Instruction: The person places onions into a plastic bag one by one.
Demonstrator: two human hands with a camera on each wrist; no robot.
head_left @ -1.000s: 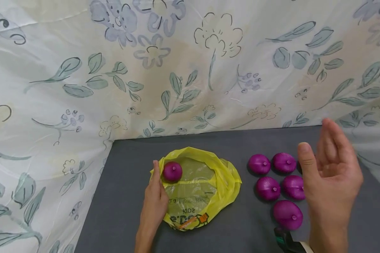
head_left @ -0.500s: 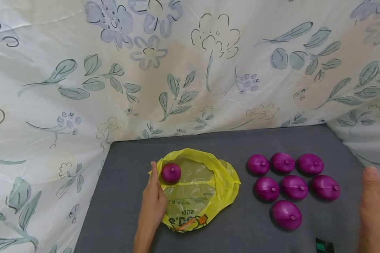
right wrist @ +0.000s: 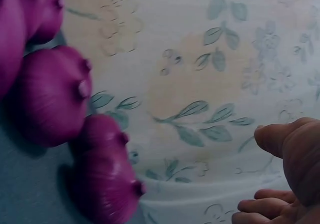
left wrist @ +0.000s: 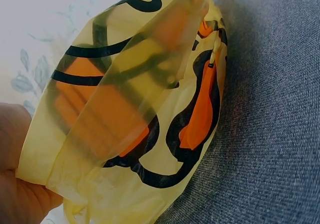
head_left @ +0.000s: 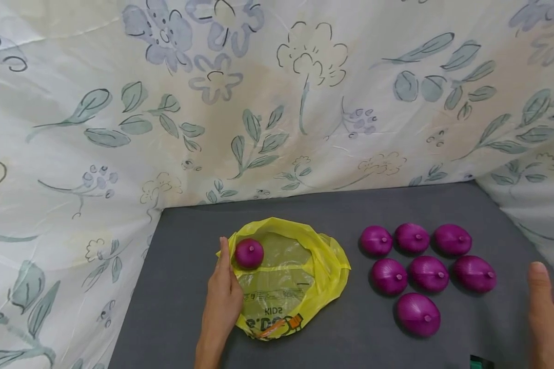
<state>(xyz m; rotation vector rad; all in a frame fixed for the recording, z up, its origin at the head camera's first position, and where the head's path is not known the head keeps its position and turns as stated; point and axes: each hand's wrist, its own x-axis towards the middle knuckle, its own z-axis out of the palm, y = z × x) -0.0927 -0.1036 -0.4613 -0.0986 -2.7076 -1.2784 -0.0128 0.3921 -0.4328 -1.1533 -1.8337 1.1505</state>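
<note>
A yellow plastic bag (head_left: 325,259) lies on the dark tabletop with its mouth spread wide, printed lettering showing inside. One purple onion (head_left: 249,253) sits inside it by the left rim. My left hand (head_left: 223,292) holds that rim; in the left wrist view, the bag's (left wrist: 120,108) printed side hangs from the hand (left wrist: 25,184). Several more purple onions (head_left: 428,274) stand grouped on the table right of the bag. At the far right edge my right hand (head_left: 551,320) is raised with nothing in it, thumb up and fingers loosely bent, apart from the onions (right wrist: 52,96) in the right wrist view.
The dark tabletop (head_left: 175,287) ends at a floral cloth (head_left: 258,128) hung behind and along both sides. A small black and green object (head_left: 481,363) shows at the bottom edge near my right wrist. Grey-blue woven fabric (left wrist: 265,108) fills the left wrist view's right side.
My right hand has swung from above the onions to the right edge and dropped lower, uncovering the right-hand onions. The left hand stays at the bag's rim.
</note>
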